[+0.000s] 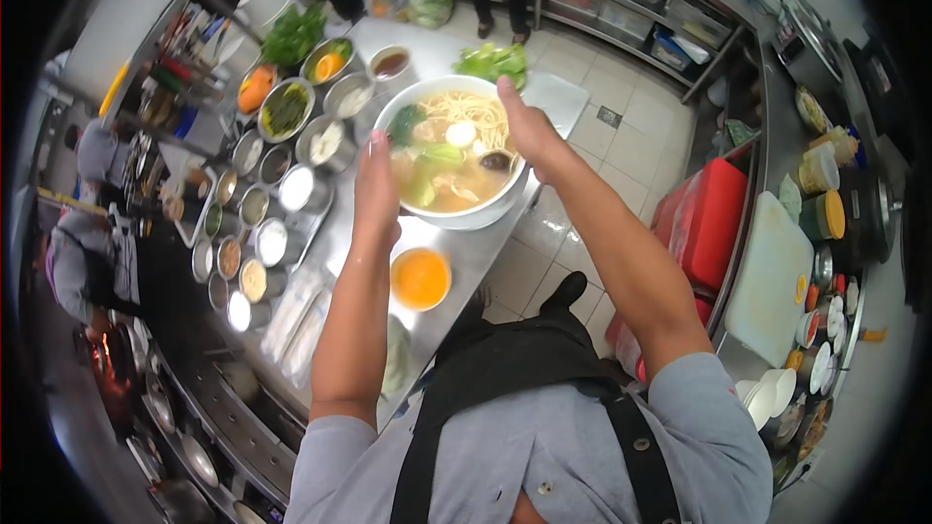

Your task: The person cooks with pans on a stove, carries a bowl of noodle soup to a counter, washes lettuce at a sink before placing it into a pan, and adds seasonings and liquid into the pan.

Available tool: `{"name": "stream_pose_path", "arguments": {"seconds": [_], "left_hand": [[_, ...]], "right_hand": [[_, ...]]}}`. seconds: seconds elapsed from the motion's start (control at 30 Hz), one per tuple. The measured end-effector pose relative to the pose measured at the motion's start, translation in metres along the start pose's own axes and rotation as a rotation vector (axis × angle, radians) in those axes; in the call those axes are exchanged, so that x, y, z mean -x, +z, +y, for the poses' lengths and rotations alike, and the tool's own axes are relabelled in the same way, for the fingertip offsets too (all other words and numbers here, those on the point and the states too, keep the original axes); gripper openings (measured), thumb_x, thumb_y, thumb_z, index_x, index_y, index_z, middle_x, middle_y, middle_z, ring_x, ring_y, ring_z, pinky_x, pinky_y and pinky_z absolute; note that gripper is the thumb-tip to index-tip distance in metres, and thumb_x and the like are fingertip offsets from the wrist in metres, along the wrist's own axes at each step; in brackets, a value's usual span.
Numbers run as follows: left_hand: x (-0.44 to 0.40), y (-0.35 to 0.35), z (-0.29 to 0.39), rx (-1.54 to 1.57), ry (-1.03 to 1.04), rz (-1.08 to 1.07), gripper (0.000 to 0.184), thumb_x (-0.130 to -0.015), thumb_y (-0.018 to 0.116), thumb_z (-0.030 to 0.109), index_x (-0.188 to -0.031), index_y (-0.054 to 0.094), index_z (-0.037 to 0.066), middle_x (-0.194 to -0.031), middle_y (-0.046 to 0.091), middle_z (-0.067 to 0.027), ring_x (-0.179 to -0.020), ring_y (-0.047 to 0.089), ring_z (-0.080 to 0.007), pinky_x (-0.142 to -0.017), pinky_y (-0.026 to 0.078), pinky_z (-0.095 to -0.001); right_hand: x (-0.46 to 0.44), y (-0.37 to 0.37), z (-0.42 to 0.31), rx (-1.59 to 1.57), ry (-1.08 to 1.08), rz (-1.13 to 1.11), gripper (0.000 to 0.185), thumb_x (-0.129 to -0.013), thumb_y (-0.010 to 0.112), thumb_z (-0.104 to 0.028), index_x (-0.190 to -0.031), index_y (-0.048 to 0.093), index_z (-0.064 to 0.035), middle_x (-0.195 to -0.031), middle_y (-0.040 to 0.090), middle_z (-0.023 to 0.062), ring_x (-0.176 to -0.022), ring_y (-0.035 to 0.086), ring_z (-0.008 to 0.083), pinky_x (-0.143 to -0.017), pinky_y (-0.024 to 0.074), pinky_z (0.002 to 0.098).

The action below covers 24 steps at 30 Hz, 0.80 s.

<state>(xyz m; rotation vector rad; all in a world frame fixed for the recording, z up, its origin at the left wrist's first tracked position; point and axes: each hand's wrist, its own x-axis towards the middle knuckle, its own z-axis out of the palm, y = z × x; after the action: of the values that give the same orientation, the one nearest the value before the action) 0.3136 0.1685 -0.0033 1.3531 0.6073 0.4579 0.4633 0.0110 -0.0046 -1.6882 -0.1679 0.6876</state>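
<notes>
A large white bowl of noodle soup is held between my two hands over the steel table. Noodles, a pale egg, green leaves and a dark mushroom show in the broth. My left hand grips the bowl's left side, and my right hand grips its right side. Below the bowl, a container of orange liquid stands on the table. Lettuce leaves lie just beyond the bowl's far rim.
Several metal ingredient containers stand at the left. Plastic-wrapped packets lie near them. At right are a red bin and a white cutting board. Other people stand at the far side and far left.
</notes>
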Motion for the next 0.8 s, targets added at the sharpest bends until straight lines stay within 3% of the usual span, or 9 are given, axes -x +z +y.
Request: {"name": "stream_pose_path", "arguments": {"seconds": [0.1, 0.23, 0.27, 0.33, 0.4, 0.47, 0.57, 0.67, 0.8], "left_hand": [[-0.014, 0.063, -0.014, -0.044, 0.009, 0.012, 0.062, -0.096, 0.038, 0.052, -0.131, 0.042, 0.000, -0.121, 0.056, -0.0143, -0.106, 0.060, -0.0219, -0.084, 0.052, -0.0324], [-0.042, 0.149, -0.041, 0.036, -0.002, -0.063, 0.061, -0.097, 0.037, 0.051, -0.130, 0.042, 0.000, -0.122, 0.055, -0.0131, -0.106, 0.060, -0.0217, -0.081, 0.053, -0.0333], [-0.047, 0.174, -0.038, 0.043, 0.009, -0.084, 0.061, -0.097, 0.037, 0.051, -0.130, 0.042, 0.000, -0.122, 0.055, -0.0131, -0.106, 0.060, -0.0217, -0.081, 0.053, -0.0333], [-0.054, 0.220, -0.034, 0.045, -0.072, -0.119, 0.063, -0.099, 0.038, 0.045, -0.137, 0.034, -0.004, -0.138, 0.042, -0.0172, -0.124, 0.043, -0.0239, -0.102, 0.037, -0.0334], [-0.073, 0.262, -0.037, 0.080, -0.058, -0.158, 0.062, -0.098, 0.038, 0.045, -0.136, 0.037, -0.004, -0.134, 0.045, -0.0175, -0.121, 0.046, -0.0238, -0.100, 0.038, -0.0335], [-0.098, 0.302, -0.041, 0.031, -0.068, -0.202, 0.060, -0.098, 0.039, 0.045, -0.134, 0.040, -0.004, -0.128, 0.049, -0.0173, -0.117, 0.050, -0.0237, -0.097, 0.040, -0.0338], [-0.139, 0.363, -0.045, 0.033, -0.093, -0.217, 0.060, -0.097, 0.041, 0.045, -0.133, 0.042, -0.003, -0.125, 0.051, -0.0173, -0.113, 0.052, -0.0241, -0.093, 0.044, -0.0339], [-0.195, 0.416, -0.059, 0.040, -0.083, -0.267, 0.062, -0.096, 0.043, 0.047, -0.134, 0.041, -0.002, -0.126, 0.051, -0.0178, -0.113, 0.052, -0.0244, -0.093, 0.044, -0.0340], [-0.269, 0.493, -0.065, 0.026, -0.070, -0.282, 0.062, -0.096, 0.044, 0.046, -0.135, 0.041, -0.002, -0.127, 0.051, -0.0178, -0.115, 0.051, -0.0246, -0.093, 0.043, -0.0330]], "right_hand": [[-0.004, -0.064, -0.010, 0.009, 0.034, 0.033, 0.090, -0.087, 0.033, -0.071, -0.122, 0.054, 0.0093, -0.127, 0.053, 0.0241, -0.120, 0.048, 0.0282, -0.102, 0.0337, 0.0347], [-0.034, -0.154, -0.012, 0.172, 0.044, 0.123, 0.091, -0.088, 0.030, -0.071, -0.119, 0.055, 0.0101, -0.123, 0.054, 0.0266, -0.117, 0.051, 0.0318, -0.097, 0.0395, 0.0390], [-0.041, -0.175, -0.011, 0.188, 0.030, 0.143, 0.091, -0.088, 0.029, -0.071, -0.119, 0.055, 0.0100, -0.123, 0.054, 0.0265, -0.116, 0.051, 0.0326, -0.097, 0.0399, 0.0396], [-0.056, -0.216, -0.014, 0.173, 0.060, 0.166, 0.093, -0.087, 0.028, -0.072, -0.117, 0.056, 0.0110, -0.124, 0.052, 0.0295, -0.121, 0.048, 0.0359, -0.100, 0.0370, 0.0400], [-0.076, -0.254, -0.012, 0.163, 0.088, 0.180, 0.095, -0.086, 0.026, -0.073, -0.115, 0.057, 0.0120, -0.126, 0.050, 0.0325, -0.125, 0.045, 0.0393, -0.104, 0.0341, 0.0404], [-0.098, -0.291, -0.014, 0.078, 0.063, 0.189, 0.089, -0.089, 0.030, -0.070, -0.121, 0.054, 0.0101, -0.125, 0.053, 0.0258, -0.118, 0.049, 0.0318, -0.100, 0.0361, 0.0388], [-0.123, -0.340, -0.028, 0.069, 0.128, 0.245, 0.087, -0.090, 0.029, -0.069, -0.121, 0.055, 0.0089, -0.125, 0.054, 0.0249, -0.117, 0.050, 0.0302, -0.100, 0.0362, 0.0379], [-0.188, -0.387, -0.016, 0.010, 0.078, 0.303, 0.092, -0.088, 0.027, -0.071, -0.111, 0.060, 0.0118, -0.117, 0.056, 0.0305, -0.114, 0.053, 0.0368, -0.097, 0.0390, 0.0397], [-0.273, -0.448, -0.017, -0.015, 0.071, 0.331, 0.089, -0.090, 0.026, -0.069, -0.110, 0.061, 0.0104, -0.114, 0.058, 0.0283, -0.110, 0.055, 0.0345, -0.096, 0.0396, 0.0386]]}}
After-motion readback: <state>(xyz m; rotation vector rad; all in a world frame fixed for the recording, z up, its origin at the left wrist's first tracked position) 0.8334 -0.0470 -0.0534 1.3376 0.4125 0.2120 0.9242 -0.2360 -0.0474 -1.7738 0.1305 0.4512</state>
